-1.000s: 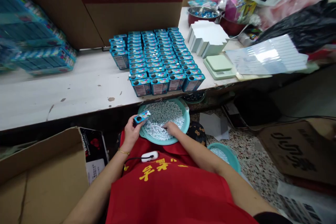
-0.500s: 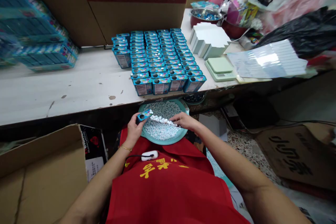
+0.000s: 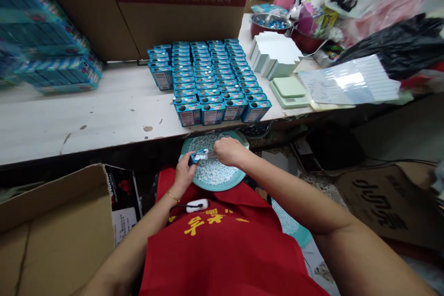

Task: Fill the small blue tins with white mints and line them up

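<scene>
A white table point(image 3: 114, 106) spans the view, with a brown carton point(image 3: 180, 23) standing toward its back edge. In front of the carton, rows of blue boxes point(image 3: 212, 79) run forward to the table's front edge. Below that edge, over the lap, sits a teal basin point(image 3: 222, 188) of white pellets point(image 3: 217, 173). Above the basin's left rim, the left hand point(image 3: 184, 173) grasps one blue box point(image 3: 193, 159), tilted with its top toward the other hand. The right hand point(image 3: 231, 151), its fingers curled, seems to grip a clear narrow tool point(image 3: 211, 155) whose far end meets that top; how each finger lies is hidden. White pieces crowd there, so the step in hand looks like feeding pellets into the box. I judge the next move calls for keeping box and tool lined up over the basin, so strays drop back inside it.
</scene>
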{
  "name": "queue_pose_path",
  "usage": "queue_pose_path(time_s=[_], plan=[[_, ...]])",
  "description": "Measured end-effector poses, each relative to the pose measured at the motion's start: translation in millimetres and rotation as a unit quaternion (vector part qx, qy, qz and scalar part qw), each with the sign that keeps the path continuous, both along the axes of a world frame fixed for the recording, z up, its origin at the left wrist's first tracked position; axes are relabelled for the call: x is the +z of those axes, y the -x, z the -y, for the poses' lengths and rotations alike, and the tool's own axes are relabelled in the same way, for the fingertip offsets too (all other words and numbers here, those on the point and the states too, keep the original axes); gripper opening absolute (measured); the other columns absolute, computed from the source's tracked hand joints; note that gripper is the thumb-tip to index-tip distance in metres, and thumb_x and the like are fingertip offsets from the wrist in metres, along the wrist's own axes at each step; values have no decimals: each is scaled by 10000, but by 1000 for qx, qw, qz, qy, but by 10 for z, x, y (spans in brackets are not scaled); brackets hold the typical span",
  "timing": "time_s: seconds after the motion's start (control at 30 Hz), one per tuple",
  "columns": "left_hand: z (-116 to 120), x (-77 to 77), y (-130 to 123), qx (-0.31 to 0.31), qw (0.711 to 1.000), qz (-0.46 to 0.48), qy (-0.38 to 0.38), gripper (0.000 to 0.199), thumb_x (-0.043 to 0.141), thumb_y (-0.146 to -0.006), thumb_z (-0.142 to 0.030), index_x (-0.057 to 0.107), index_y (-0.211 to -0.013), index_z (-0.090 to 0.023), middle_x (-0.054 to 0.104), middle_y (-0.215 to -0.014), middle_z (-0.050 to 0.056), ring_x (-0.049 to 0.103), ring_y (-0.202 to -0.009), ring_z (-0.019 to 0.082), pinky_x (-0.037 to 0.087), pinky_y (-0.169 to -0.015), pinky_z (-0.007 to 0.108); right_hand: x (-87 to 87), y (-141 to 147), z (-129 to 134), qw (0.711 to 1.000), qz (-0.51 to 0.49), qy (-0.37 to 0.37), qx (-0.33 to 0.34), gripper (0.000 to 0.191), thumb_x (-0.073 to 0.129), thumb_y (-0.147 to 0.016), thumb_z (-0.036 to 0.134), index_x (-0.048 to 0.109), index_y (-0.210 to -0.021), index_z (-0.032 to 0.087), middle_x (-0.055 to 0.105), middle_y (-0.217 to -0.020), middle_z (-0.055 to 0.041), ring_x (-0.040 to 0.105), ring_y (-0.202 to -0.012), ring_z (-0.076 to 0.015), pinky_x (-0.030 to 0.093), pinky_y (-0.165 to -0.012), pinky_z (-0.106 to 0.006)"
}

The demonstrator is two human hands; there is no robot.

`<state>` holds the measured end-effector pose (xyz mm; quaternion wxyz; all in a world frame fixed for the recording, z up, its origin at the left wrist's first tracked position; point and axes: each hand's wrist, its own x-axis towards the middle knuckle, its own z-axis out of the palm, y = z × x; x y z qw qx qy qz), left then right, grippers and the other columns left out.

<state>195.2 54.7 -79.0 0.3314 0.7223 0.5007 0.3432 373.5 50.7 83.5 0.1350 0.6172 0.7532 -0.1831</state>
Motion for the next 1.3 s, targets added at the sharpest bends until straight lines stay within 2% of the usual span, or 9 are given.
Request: queue_pose_path(time_s=[0.17, 0.33, 0.47, 0.53, 0.63, 0.8, 0.97, 1.13, 1.3], plan=[[12, 17, 74, 15, 1000, 20, 8, 356, 523, -740, -187, 543, -1095, -180, 613, -1059, 80, 558, -996, 215, 427, -896, 371, -146, -310, 116, 999, -11, -11, -30, 313, 433, -772, 150, 681, -954, 206, 672, -1002, -109, 606, -959, -238, 436, -780, -302], [48, 81, 170, 21, 1000, 14, -17, 364, 525, -750, -194, 539, -1114, -195, 606, -1073, 77, 553, -1004, 211, 426, -902, 365, -936, -691, 240, 990, -73, 7, -123, 336, 420, -817, 176, 658, -1028, 282, 649, -1096, -30, 558, -1048, -181, 400, -815, -233], [60, 154, 221, 13, 998, -20, -63, 405, 489, -723, -115, 549, -1114, -205, 597, -1109, 72, 528, -1053, 213, 401, -944, 382, -1626, -464, 334, 979, -68, 53, -183, 334, 430, -796, 108, 680, -996, 202, 655, -1058, -108, 573, -1014, -193, 397, -809, -250], [57, 189, 246, 13, 996, -37, -76, 421, 480, -712, -98, 554, -1111, -209, 599, -1109, 66, 527, -1054, 213, 397, -950, 389, -1831, -286, 350, 976, -89, 59, -188, 327, 431, -797, 110, 688, -979, 197, 670, -1016, -103, 586, -981, -182, 402, -782, -235], [41, 232, 289, 18, 995, -52, -83, 410, 482, -713, -105, 558, -1104, -203, 606, -1092, 65, 533, -1037, 213, 404, -940, 383, -1953, -185, 329, 969, -134, 67, -195, 321, 457, -787, 139, 689, -995, 216, 691, -970, -60, 598, -930, -161, 408, -733, -206], [-4, 249, 317, 33, 995, -52, -81, 353, 516, -739, -177, 564, -1088, -190, 612, -1069, 75, 540, -1002, 219, 417, -909, 372, -1741, -508, 335, 957, -202, 74, -195, 339, 477, -741, 114, 700, -984, 191, 706, -892, -14, 606, -817, -141, 420, -684, -194], [-17, 186, 207, 20, 996, -50, -65, 393, 494, -710, -139, 562, -1092, -200, 607, -1078, 72, 534, -1017, 231, 413, -913, 389, -1041, -666, 396, 943, -288, 28, -163, 339, 472, -741, 140, 706, -982, 189, 702, -843, -15, 600, -781, -151, 418, -652, -208], [28, 173, 81, -10, 997, -54, -60, 460, 457, -668, -84, 559, -1101, -199, 605, -1086, 71, 528, -1031, 237, 408, -925, 401, -348, -256, 350, 990, -116, -41, -70, 347, 421, -779, 123, 692, -958, 244, 665, -961, -55, 591, -927, -183, 408, -756, -243], [54, 206, 90, -11, 996, -53, -71, 451, 461, -679, -91, 558, -1105, -202, 605, -1086, 71, 529, -1023, 234, 408, -923, 397, -85, -70, 367, 998, -5, -42, -39, 334, 395, -793, 109, 656, -981, 199, 637, -967, -102, 602, -914, -205, 418, -740, -267]])
